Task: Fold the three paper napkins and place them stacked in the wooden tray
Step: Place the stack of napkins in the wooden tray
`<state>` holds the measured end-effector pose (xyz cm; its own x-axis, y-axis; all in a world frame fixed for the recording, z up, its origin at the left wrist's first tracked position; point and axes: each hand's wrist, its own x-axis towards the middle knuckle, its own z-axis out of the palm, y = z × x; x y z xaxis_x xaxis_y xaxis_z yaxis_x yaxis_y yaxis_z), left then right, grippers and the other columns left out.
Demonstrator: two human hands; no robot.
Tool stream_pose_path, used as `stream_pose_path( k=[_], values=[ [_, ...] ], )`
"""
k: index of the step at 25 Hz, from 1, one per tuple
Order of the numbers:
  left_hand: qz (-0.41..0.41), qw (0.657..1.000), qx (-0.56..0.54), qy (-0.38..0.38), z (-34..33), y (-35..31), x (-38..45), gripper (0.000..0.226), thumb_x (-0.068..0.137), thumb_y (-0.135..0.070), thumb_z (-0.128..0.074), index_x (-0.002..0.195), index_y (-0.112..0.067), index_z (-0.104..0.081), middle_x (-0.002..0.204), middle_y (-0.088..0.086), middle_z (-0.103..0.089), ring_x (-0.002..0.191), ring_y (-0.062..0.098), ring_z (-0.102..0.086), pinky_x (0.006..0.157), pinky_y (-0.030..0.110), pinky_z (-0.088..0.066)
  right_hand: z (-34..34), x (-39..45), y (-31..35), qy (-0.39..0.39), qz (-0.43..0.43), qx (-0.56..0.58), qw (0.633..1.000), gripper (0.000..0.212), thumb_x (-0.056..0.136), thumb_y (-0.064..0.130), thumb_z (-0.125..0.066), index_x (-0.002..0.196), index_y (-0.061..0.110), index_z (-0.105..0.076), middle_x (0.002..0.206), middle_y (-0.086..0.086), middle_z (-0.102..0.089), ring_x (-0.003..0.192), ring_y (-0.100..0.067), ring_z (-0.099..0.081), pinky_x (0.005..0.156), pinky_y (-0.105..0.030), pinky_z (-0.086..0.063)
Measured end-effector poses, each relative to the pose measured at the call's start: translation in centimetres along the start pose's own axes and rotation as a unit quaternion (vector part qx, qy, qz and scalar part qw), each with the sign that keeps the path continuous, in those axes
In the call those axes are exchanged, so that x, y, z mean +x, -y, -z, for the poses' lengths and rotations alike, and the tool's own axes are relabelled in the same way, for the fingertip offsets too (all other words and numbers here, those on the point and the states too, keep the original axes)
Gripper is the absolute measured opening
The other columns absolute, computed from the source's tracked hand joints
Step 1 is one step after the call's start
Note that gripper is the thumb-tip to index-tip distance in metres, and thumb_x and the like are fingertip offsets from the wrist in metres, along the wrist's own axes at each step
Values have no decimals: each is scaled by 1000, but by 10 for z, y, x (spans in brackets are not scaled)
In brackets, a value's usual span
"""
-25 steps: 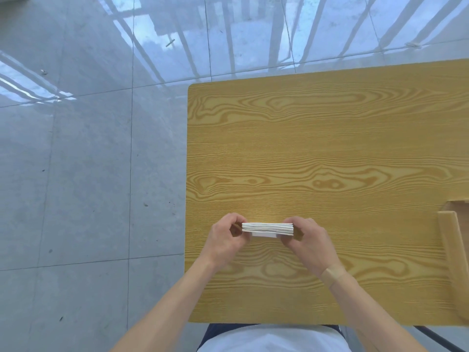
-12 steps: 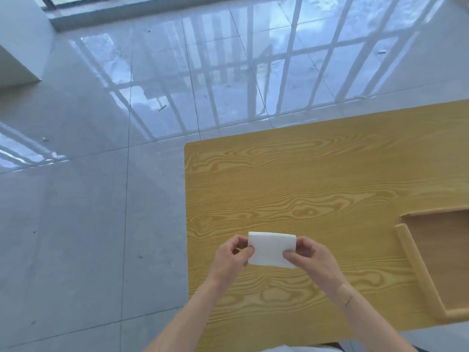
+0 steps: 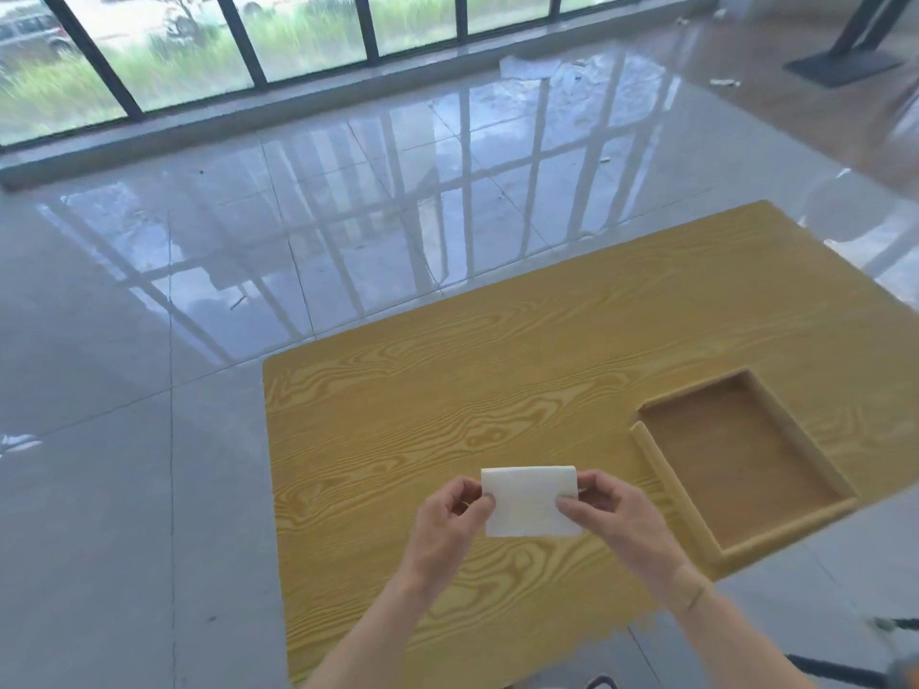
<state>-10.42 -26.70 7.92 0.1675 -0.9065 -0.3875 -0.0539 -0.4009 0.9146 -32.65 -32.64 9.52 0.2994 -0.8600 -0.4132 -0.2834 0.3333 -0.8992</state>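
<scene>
Both hands are closed on one folded white napkin stack (image 3: 529,500), held above the desk (image 3: 447,415).
Its left edge is pinched by the left hand (image 3: 447,527), its right edge by the right hand (image 3: 614,519); how many napkins it holds cannot be told. One wooden tray (image 3: 661,469) is seen to the right, with nothing inside.

Wooden table (image 3: 447,400) bears a wooden tray (image 3: 661,469) (right side).
</scene>
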Motion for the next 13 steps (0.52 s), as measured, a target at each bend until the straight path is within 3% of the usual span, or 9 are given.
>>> stream_pose_path(
  k=[7,11,13],
  values=[
    [-32,996,38,71,-105,-25,-10,8,91,-17,-67,93,-23,-72,89,0,-73,78,11,-64,69,25,-50,99,-67,-33,-75,18,42,996,14,81,21,-78,94,22,-75,89,-3,-77,84,-20,-72,77,-31,-54],
    [-50,990,55,117,-185,-37,-26,7,90,-15,-69,93,-21,-71,86,-4,-73,77,12,-63,70,25,-51,166,-109,-57,-165,14,67,984,13,78,22,-81,88,21,-75,79,2,-77,68,-4,-67,62,-15,-49],
    [-48,991,55,112,-192,-41,-23,5,89,-16,-70,94,-19,-71,87,-2,-73,75,11,-63,65,20,-50,173,-109,-58,-176,18,71,982,12,77,23,-82,86,23,-74,76,4,-76,64,0,-64,57,-10,-46]
  ],
)
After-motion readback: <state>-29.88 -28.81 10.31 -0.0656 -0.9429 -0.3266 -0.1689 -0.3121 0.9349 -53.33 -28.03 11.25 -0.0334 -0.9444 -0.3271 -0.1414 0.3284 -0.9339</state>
